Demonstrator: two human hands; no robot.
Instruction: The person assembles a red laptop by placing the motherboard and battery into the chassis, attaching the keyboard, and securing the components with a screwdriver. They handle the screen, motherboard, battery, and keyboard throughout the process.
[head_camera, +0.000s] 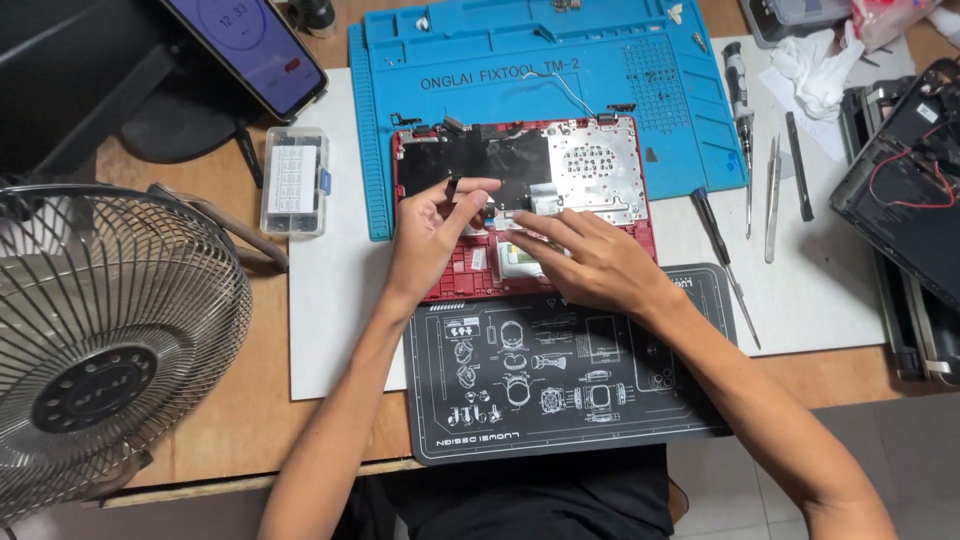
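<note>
Now my left hand (432, 232) is over the red laptop shell (520, 205), which lies open on the blue mat (545, 70) with its front edge on the black mat (560, 370). My thumb and first finger are pinched shut on a small dark strip (452, 187), and I hold it up just above the black sheet (470, 160) inside the shell. My right hand (590, 262) lies flat and low on the shell, right beside my left hand. Its fingers are stretched out and press down on a small white part (515, 218) near the middle. They do not wrap around anything.

On my right, a screwdriver (725, 265) with a dark handle lies on the white board (830, 280). Near it are tweezers (772, 200) and a thin black stick (798, 165). Farther right sits another dark laptop part with red wires (905, 185). On my left, a clear box (294, 182) sits by the blue mat. A phone (250, 45) leans above it, and a metal fan (105, 340) stands at the table edge.
</note>
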